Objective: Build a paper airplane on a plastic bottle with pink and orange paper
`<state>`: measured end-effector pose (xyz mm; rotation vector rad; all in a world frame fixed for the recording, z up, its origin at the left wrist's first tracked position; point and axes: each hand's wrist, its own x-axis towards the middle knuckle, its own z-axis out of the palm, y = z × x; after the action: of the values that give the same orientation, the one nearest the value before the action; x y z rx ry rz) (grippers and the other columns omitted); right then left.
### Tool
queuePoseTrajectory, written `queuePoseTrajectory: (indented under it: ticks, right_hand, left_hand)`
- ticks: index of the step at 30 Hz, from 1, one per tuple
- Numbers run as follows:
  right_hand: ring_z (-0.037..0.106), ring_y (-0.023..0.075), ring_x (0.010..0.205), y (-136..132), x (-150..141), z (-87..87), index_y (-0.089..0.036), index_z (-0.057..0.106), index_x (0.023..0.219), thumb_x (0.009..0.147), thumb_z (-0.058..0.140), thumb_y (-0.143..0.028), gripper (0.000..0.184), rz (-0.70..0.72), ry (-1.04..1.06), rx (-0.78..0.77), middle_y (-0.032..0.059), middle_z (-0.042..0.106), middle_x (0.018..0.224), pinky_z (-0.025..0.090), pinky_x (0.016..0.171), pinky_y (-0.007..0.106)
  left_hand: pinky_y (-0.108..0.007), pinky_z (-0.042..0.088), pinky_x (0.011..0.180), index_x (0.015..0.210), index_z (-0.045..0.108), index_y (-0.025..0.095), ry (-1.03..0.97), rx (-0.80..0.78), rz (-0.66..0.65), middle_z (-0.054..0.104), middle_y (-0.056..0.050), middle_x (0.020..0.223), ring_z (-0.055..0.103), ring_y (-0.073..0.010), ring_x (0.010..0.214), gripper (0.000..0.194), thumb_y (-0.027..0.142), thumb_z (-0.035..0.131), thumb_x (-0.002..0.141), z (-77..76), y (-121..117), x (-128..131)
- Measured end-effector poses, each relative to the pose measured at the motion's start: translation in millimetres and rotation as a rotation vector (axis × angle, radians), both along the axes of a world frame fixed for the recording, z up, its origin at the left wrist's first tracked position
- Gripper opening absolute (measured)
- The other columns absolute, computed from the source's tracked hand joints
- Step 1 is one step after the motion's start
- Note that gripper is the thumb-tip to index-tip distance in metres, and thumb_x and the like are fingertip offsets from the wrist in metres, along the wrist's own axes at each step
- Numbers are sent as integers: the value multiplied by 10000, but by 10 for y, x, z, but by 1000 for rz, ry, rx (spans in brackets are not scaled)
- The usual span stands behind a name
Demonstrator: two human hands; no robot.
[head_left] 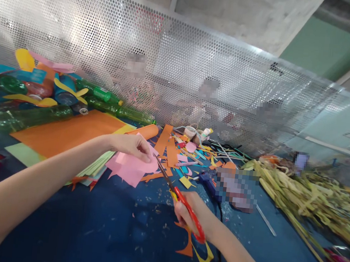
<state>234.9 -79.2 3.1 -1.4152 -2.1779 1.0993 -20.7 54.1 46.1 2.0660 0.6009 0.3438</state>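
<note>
My left hand (137, 146) pinches the top edge of a pink sheet of paper (131, 170) with jagged lower edges. In my right hand (191, 210) is a pair of scissors (190, 209) with red handles. Their blades point up and left, with the tips at the right edge of the pink paper near my left fingertips. Whether the blades are cutting into the paper I cannot tell. Curved orange paper scraps (187, 240) and a yellow scrap (204, 255) lie below my right hand on the dark blue table (104, 232).
Green plastic bottles (32, 117), a large orange sheet (68, 132) and paper shapes lie at the left. A blue glue gun (209, 185) rests right of centre. Dried husks (306, 195) spread at the right. A perforated metal panel (182, 65) rises behind, showing blurred people.
</note>
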Motion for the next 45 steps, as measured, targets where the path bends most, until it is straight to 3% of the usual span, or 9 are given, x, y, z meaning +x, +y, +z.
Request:
queuePoseTrajectory:
  ticks: [3,6,12,24,31,45]
  right_hand:
    - [473,106,503,-28,1,19,-179,399,630,867,335,-439,358,9,29,-40,-7,451,576,388,474,209]
    - [501,123,553,-50,14,77,-174,437,666,866,343,-464,365,55,-2,22,16,503,631,409,517,225]
    - [490,128,577,-75,5,161,-176,435,682,867,336,-472,363,64,-38,87,24,520,657,409,549,234]
    - [417,106,544,-52,18,115,-182,399,664,854,392,-426,310,84,-51,99,-1,482,633,358,525,218]
    - [305,86,520,-51,-12,132,-184,364,662,855,394,-420,306,67,-87,106,-36,383,602,298,481,205]
    - [367,84,483,-16,15,49,-189,349,644,836,391,-505,372,51,-41,84,-26,449,567,281,442,194]
  left_hand:
    - [-198,364,620,796,721,227,-2,42,-14,678,6,821,567,-125,722,163,332,599,770,25,-27,23]
    - [-189,376,646,842,716,240,20,62,12,682,11,857,576,-125,753,177,344,586,782,50,-56,31]
    - [-205,392,683,817,719,220,30,41,17,686,-2,867,580,-131,767,182,350,602,768,54,-56,29]
    - [-209,387,683,813,726,245,17,30,-10,706,-2,896,590,-144,801,165,352,618,748,11,-50,46]
    - [-204,361,597,779,731,228,43,30,-1,696,11,721,530,-104,600,174,359,625,737,15,-80,58]
    - [-212,342,565,782,739,229,34,58,-46,614,28,548,462,-91,520,170,342,617,748,36,-103,72]
